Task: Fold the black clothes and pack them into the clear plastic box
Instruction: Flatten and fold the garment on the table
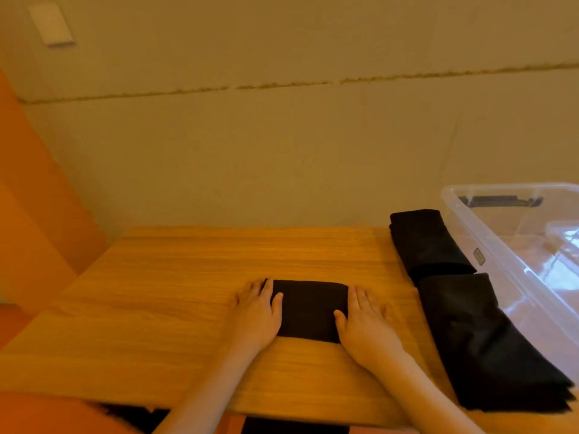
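Note:
A small folded black cloth [308, 310] lies flat in the middle of the wooden table [163, 292]. My left hand [257, 311] lies flat at its left edge, fingers straight, thumb on the fabric. My right hand [365, 321] lies flat at its right edge in the same way. To the right, a stack of folded black clothes [427, 242] sits beside the clear plastic box [501, 245]. A longer pile of flat black cloths [479, 343] stretches from there toward the table's near right corner.
The clear box stands at the table's right side, with another clear plastic piece [564, 233] inside it. A beige wall [282, 136] rises right behind the table. An orange surface [31, 214] lies to the left. More black fabric [294, 429] hangs below the near table edge.

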Action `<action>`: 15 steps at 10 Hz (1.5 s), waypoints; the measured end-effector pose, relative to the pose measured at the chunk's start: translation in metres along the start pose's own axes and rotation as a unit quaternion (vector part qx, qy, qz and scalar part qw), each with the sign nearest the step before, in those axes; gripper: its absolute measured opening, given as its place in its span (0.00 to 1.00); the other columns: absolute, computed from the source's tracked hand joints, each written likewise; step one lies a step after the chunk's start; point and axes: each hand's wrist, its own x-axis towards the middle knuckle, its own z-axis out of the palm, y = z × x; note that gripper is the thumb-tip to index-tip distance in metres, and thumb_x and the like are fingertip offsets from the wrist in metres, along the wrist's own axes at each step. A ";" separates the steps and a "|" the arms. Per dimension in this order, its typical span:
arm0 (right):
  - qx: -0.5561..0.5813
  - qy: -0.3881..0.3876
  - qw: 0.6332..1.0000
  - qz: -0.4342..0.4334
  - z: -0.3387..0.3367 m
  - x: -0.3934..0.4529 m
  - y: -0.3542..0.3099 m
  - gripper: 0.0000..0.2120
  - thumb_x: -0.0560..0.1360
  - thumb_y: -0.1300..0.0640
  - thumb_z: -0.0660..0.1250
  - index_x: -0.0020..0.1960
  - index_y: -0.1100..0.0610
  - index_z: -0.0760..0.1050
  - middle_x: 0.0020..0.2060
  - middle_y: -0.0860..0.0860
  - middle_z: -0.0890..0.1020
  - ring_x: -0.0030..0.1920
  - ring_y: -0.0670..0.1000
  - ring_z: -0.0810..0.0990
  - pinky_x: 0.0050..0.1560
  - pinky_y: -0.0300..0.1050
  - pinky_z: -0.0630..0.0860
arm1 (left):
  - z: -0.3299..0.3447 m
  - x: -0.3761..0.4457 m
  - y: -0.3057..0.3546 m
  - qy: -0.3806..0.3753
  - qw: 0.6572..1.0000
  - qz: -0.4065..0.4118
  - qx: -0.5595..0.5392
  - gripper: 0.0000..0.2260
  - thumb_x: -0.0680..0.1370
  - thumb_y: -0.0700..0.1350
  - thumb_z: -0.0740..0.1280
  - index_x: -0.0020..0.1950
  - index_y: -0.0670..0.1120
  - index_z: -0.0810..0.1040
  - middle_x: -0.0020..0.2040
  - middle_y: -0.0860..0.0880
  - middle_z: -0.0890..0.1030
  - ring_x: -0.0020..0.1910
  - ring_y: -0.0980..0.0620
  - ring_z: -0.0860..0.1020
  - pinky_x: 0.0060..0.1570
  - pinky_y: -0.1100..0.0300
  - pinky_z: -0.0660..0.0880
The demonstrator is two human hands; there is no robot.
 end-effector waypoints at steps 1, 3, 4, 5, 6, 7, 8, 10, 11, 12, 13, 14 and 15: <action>-0.034 0.056 0.998 -0.011 -0.012 -0.008 -0.001 0.29 0.81 0.49 0.47 0.75 0.57 0.38 0.76 0.54 0.41 0.75 0.53 0.40 0.73 0.53 0.43 | -0.001 -0.012 0.005 0.072 0.997 -0.028 -0.011 0.24 0.82 0.55 0.48 0.77 0.48 0.53 0.77 0.48 0.56 0.76 0.49 0.53 0.74 0.51 0.52; -0.033 0.019 0.991 -0.126 -0.002 -0.013 -0.016 0.27 0.81 0.45 0.47 0.76 0.52 0.43 0.76 0.49 0.43 0.75 0.49 0.39 0.74 0.50 0.41 | 0.009 -0.028 0.006 0.074 0.983 -0.135 -0.101 0.23 0.80 0.58 0.52 0.65 0.44 0.72 0.64 0.44 0.74 0.65 0.46 0.71 0.63 0.49 0.71; -0.025 0.018 0.994 -0.101 0.005 -0.020 -0.011 0.29 0.80 0.42 0.46 0.76 0.53 0.44 0.76 0.50 0.43 0.75 0.49 0.40 0.74 0.50 0.42 | 0.004 -0.034 0.009 0.061 0.981 -0.155 -0.101 0.23 0.80 0.60 0.51 0.51 0.45 0.78 0.61 0.44 0.76 0.62 0.45 0.73 0.61 0.49 0.72; -0.054 0.032 0.995 -0.083 0.010 -0.040 -0.008 0.43 0.70 0.30 0.29 0.76 0.54 0.43 0.76 0.52 0.44 0.75 0.51 0.41 0.74 0.55 0.41 | -0.004 -0.041 0.019 0.052 0.979 -0.177 -0.089 0.22 0.80 0.60 0.53 0.50 0.45 0.79 0.60 0.44 0.76 0.63 0.45 0.71 0.61 0.50 0.72; -0.087 0.050 0.993 -0.064 0.022 -0.065 -0.002 0.69 0.42 0.31 0.07 0.76 0.55 0.42 0.76 0.53 0.45 0.76 0.53 0.42 0.73 0.58 0.41 | -0.010 -0.049 0.033 0.024 0.976 -0.184 -0.111 0.19 0.80 0.57 0.56 0.56 0.43 0.77 0.65 0.43 0.72 0.58 0.48 0.75 0.57 0.55 0.74; -0.098 0.064 0.991 -0.061 0.024 -0.093 0.004 0.70 0.41 0.33 0.06 0.76 0.55 0.47 0.76 0.53 0.50 0.76 0.52 0.45 0.72 0.59 0.39 | -0.010 -0.062 0.041 0.015 0.973 -0.178 -0.144 0.20 0.79 0.57 0.59 0.58 0.42 0.76 0.54 0.45 0.77 0.47 0.51 0.77 0.47 0.59 0.74; -0.042 0.090 0.991 -0.089 0.014 -0.112 0.010 0.51 0.64 0.29 0.23 0.75 0.53 0.56 0.75 0.50 0.58 0.75 0.48 0.51 0.73 0.54 0.41 | -0.009 -0.075 0.046 0.018 0.972 -0.174 -0.156 0.20 0.79 0.56 0.59 0.61 0.42 0.74 0.50 0.47 0.78 0.46 0.52 0.75 0.42 0.61 0.71; -0.032 0.061 0.984 -0.161 -0.008 -0.100 0.019 0.24 0.80 0.47 0.53 0.74 0.53 0.57 0.74 0.49 0.59 0.75 0.48 0.54 0.73 0.46 0.51 | -0.017 -0.077 0.061 0.018 0.946 -0.206 -0.250 0.22 0.79 0.55 0.62 0.66 0.41 0.71 0.62 0.43 0.75 0.61 0.45 0.74 0.53 0.57 0.72; -0.022 0.069 0.985 -0.154 0.000 -0.094 0.021 0.22 0.80 0.47 0.54 0.72 0.53 0.63 0.72 0.49 0.65 0.72 0.47 0.61 0.70 0.43 0.60 | -0.013 -0.063 0.069 0.025 0.865 -0.233 -0.444 0.21 0.77 0.47 0.68 0.66 0.38 0.71 0.64 0.41 0.75 0.62 0.43 0.73 0.57 0.53 0.71; 0.089 0.120 0.980 -0.129 -0.014 -0.087 0.024 0.17 0.79 0.47 0.59 0.65 0.52 0.73 0.62 0.48 0.77 0.60 0.46 0.75 0.58 0.38 0.72 | -0.014 -0.050 0.080 0.017 0.750 -0.218 -0.624 0.17 0.73 0.37 0.70 0.60 0.38 0.72 0.58 0.40 0.77 0.54 0.43 0.77 0.48 0.51 0.75; 0.270 0.160 0.945 -0.094 -0.041 -0.061 0.025 0.22 0.76 0.51 0.65 0.69 0.52 0.68 0.64 0.48 0.74 0.63 0.47 0.73 0.58 0.37 0.69 | -0.032 -0.042 0.093 0.023 0.721 -0.138 -0.679 0.16 0.73 0.34 0.69 0.57 0.43 0.68 0.51 0.44 0.76 0.44 0.48 0.77 0.37 0.57 0.75; 0.469 0.122 0.870 -0.085 -0.071 -0.022 0.024 0.39 0.70 0.54 0.71 0.75 0.50 0.54 0.70 0.49 0.66 0.69 0.50 0.66 0.65 0.45 0.67 | -0.064 -0.032 0.105 -0.006 0.732 -0.014 -0.681 0.15 0.73 0.32 0.68 0.57 0.44 0.71 0.51 0.44 0.78 0.45 0.49 0.79 0.38 0.58 0.79; 0.625 0.029 0.775 -0.087 -0.094 0.009 0.029 0.49 0.60 0.49 0.78 0.74 0.51 0.56 0.66 0.50 0.72 0.65 0.53 0.72 0.62 0.48 0.72 | -0.096 -0.012 0.115 -0.030 0.753 0.063 -0.654 0.15 0.74 0.30 0.66 0.55 0.46 0.73 0.49 0.45 0.81 0.45 0.49 0.81 0.40 0.59 0.79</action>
